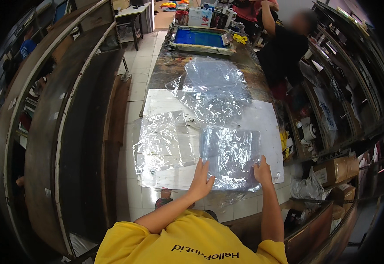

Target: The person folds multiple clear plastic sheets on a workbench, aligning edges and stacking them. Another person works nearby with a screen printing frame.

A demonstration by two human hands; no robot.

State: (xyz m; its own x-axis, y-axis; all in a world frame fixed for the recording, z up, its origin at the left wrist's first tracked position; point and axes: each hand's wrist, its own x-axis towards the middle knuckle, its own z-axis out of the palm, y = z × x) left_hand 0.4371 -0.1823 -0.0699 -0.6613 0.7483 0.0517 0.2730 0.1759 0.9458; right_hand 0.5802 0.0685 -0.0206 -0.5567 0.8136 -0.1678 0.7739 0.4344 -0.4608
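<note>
A neat stack of clear plastic sheets (231, 154) lies at the near end of the long table, between my two hands. My left hand (202, 181) grips its lower left edge, with the thumb on top. On the opposite side my right hand (262, 171) holds the right edge, fingers curled against it. To the left is a loose, wrinkled clear plastic sheet (163, 141). Farther up the table, a messier pile of clear plastic sheets (216, 83) spreads out. White paper or board (267, 127) lies underneath. The undersides of my fingers are partly hidden.
A framed printing screen with blue ink (201, 38) sits at the table's far end, beside a yellow cloth (240, 38) and containers (200, 17). A person in black (284, 48) stands at the right side. Wooden racks (82, 110) line the left; cardboard boxes (339, 171) sit at right.
</note>
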